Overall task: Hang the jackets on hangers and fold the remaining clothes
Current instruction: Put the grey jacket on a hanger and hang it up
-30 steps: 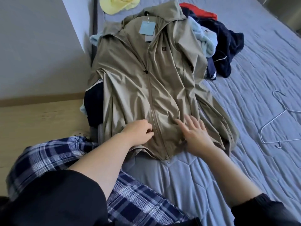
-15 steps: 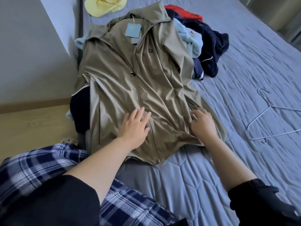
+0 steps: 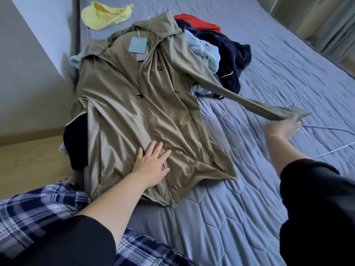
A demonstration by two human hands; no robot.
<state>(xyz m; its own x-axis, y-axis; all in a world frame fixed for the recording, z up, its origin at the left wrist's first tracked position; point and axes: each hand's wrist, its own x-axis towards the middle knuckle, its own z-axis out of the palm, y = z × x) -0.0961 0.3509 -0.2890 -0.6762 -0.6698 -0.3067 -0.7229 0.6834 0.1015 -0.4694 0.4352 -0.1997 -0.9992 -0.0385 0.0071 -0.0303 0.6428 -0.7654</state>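
A khaki zip jacket (image 3: 134,112) with a blue price tag (image 3: 138,45) lies front-up on the grey-blue bed (image 3: 221,217). My left hand (image 3: 151,166) presses flat on its lower front beside the zipper, fingers straight. My right hand (image 3: 282,127), blurred by motion, grips the end of the jacket's sleeve (image 3: 249,102) and holds it stretched out to the right above the bed. A wire hanger (image 3: 330,131) lies on the bed just beyond that hand, partly hidden by it.
A heap of clothes sits behind the jacket: a navy garment (image 3: 230,54), a light blue one (image 3: 203,50), a red one (image 3: 197,23). A yellow garment (image 3: 103,15) lies at the head of the bed. Another navy piece (image 3: 76,143) hangs over the left bed edge by the wall.
My right hand took the sleeve from beside the jacket's hem and pulled it out to the right. My left hand stayed pressing flat on the lower front.
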